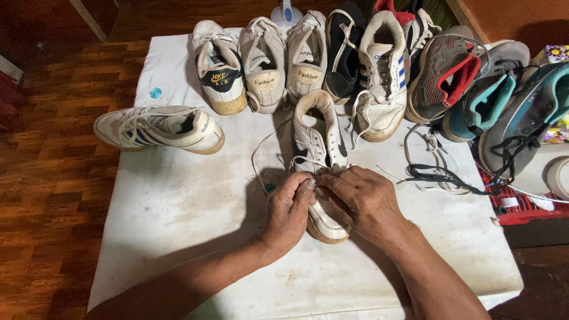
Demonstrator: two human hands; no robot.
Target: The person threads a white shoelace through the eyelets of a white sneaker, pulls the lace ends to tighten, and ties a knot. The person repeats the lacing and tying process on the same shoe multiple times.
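A white high-top sneaker with a black side mark [315, 137] lies toe toward me on the white cloth-covered table [178, 201]. My left hand [288, 210] and my right hand [361, 200] are both closed over its front lace area, fingers pinching the white lace [258, 155], which loops out to the left. The toe of the shoe pokes out below my hands.
A row of worn sneakers [308, 59] lines the far edge. One white shoe with blue stripes [159, 128] lies on its side at left. Teal and grey shoes [515, 106] pile up at right beside loose black laces [438, 172] and a red crate [521, 210]. Wooden floor surrounds the table.
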